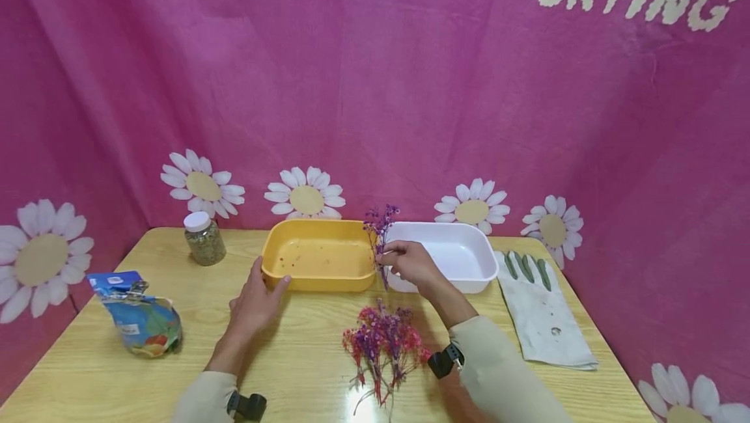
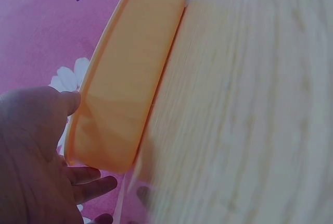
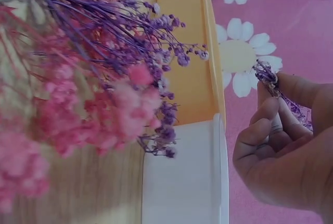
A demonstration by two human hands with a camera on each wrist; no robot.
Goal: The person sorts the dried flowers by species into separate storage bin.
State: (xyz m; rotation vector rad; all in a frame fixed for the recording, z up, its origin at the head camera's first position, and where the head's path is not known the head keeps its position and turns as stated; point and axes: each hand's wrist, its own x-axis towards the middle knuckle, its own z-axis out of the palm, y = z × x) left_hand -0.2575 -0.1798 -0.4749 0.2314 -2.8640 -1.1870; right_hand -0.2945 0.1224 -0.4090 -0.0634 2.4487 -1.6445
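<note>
My right hand (image 1: 413, 263) pinches a sprig of purple dried flowers (image 1: 379, 231) by its stems, where the yellow tub and white tub meet. In the right wrist view the sprig (image 3: 267, 77) shows between thumb and fingertips. At the front left corner of the yellow tub (image 1: 319, 284), my left hand (image 1: 256, 302) holds the edge, thumb at the front rim and fingers around the left end. The left wrist view shows the thumb on the tub's (image 2: 130, 73) rim and the other fingers spread. A pile of pink and purple dried flowers (image 1: 383, 338) lies on the table before the tubs.
The white tub (image 1: 448, 231) stands right of the yellow one. Farther right, several green cucumbers (image 1: 526, 268) lie on a pale cloth (image 1: 547, 335). At left are a white-lidded jar (image 1: 205, 241) and a blue pouch (image 1: 140, 319). A pink curtain (image 1: 375, 84) hangs behind the table.
</note>
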